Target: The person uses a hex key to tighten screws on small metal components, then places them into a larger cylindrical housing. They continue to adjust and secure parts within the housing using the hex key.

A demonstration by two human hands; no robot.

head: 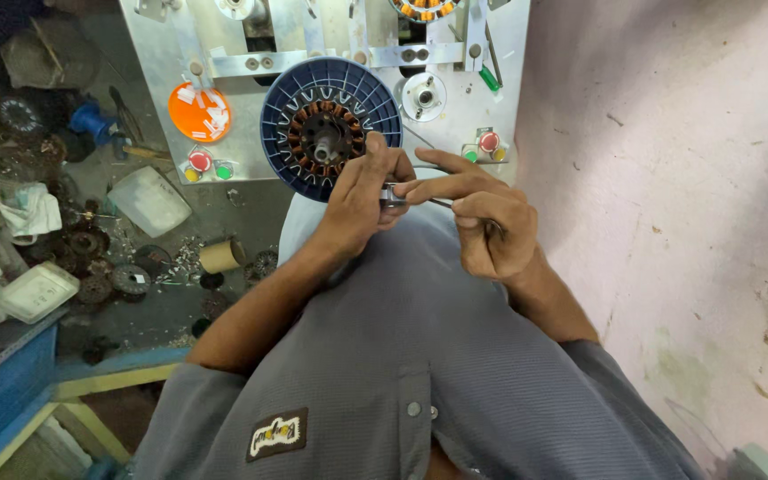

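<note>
Just below the blue slotted holder (331,127) with its copper-wound stator, the left hand (362,200) pinches a small metal part (392,195) while the right hand (486,222), fingers closed on thin wire (442,204), is apparently threading it, which calls for steady aim.

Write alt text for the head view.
Both hands, left and right, pinch a small metal part in front of a blue round holder with a copper-wound stator, mounted on a metal machine panel.
</note>
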